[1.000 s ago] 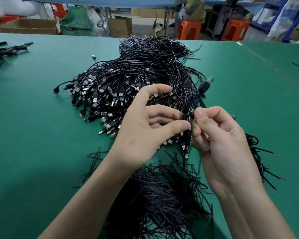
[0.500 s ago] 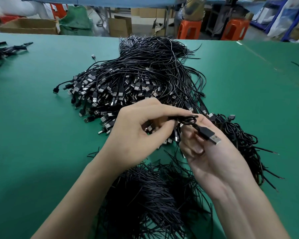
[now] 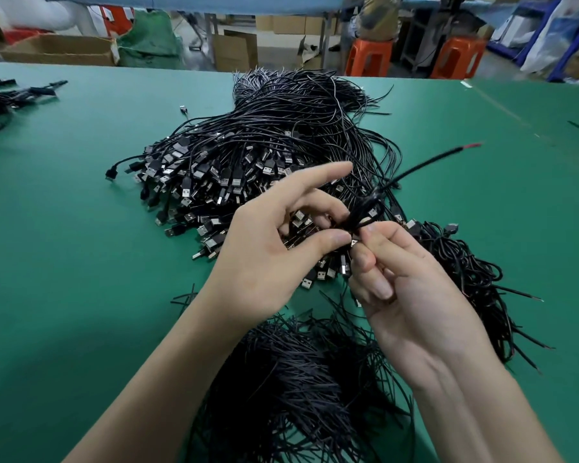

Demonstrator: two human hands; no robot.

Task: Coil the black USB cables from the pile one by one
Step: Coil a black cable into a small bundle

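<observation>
Swung out since the earlier frame, the free tail (image 3: 428,164) is directed toward the table's (image 3: 81,262) right edge. The cable loops (image 3: 365,213) are pinched by left hand (image 3: 274,255) and right hand (image 3: 411,295) beside the pile (image 3: 264,145); tail wrapping is judged next.

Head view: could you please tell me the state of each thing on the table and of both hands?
held cable, partly coiled, free end sticking up to the right.
left hand, pinches the held cable, forefinger straight.
right hand, pinches the held cable, fingers curled.
cable pile, uncoiled, lying beyond the hands.
coiled cables, heaped right of the hands.
thin black strands, heaped loose nearest the person.
</observation>
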